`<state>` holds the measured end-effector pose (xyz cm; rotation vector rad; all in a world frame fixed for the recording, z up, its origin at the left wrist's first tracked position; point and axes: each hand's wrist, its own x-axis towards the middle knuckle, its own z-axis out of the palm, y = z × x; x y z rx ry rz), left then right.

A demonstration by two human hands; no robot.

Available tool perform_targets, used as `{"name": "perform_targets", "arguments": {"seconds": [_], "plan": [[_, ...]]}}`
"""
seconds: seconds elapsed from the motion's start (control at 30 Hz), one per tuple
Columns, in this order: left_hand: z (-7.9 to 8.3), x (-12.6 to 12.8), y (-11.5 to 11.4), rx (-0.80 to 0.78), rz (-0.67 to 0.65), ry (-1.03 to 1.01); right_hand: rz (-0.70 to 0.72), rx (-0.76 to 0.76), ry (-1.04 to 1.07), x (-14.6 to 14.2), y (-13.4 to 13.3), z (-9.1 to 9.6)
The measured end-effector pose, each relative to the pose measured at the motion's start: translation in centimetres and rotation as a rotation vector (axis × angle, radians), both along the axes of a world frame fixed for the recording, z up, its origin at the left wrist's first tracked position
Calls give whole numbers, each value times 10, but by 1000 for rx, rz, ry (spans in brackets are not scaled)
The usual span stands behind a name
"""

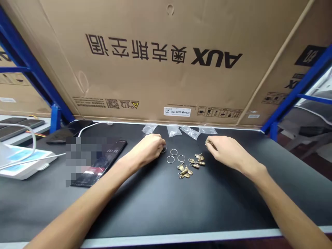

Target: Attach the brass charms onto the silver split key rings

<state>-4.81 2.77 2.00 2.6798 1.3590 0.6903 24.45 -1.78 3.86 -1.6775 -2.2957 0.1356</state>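
My left hand [153, 147] is closed just left of the loose rings, its fingertips pinching a thin silver metal ring [164, 149] that is partly hidden. Three more such rings lie flat beside it, one of them a split-ring-like hoop [181, 155]. My right hand [224, 150] is closed too. Between its thumb and forefinger sits a small brass-coloured charm [209, 142], mostly covered by the fingers. Several brass charms [187, 172] lie in a loose cluster between my hands, with another small group of charms [200, 157] nearer my right hand.
Several small clear plastic bags [173, 130] lie along the back of the black tabletop [155, 207]. Behind them stands a large cardboard box [155, 79] between blue metal posts. On the left are a phone [103, 166], a white cable [85, 128] and a white box [26, 162].
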Motion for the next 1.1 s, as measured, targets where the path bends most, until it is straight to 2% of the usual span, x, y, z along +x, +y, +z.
{"name": "perform_targets", "arguments": {"seconds": [0.1,0.23,0.43,0.53,0.67,0.77,0.9,1.1], "plan": [[-2,-1,0,-51,5,84,0,3,-220,9,5,-11],[2,1,-7,-68,25,137,25,-28,-258,9,3,-15],[2,2,-4,-47,119,95,13,-33,-319,5,-5,-6],[-1,1,-1,-34,181,37,-16,-17,-279,12,0,-2],[-7,2,-7,-76,234,-6,-30,48,-146,30,22,-1],[-11,5,-14,-175,246,-30,-64,108,-111,46,43,-10],[-15,2,-16,-281,236,-26,-114,68,-59,65,61,-29],[-18,-9,-9,17,328,-105,-145,90,-32,65,62,-49]]}}
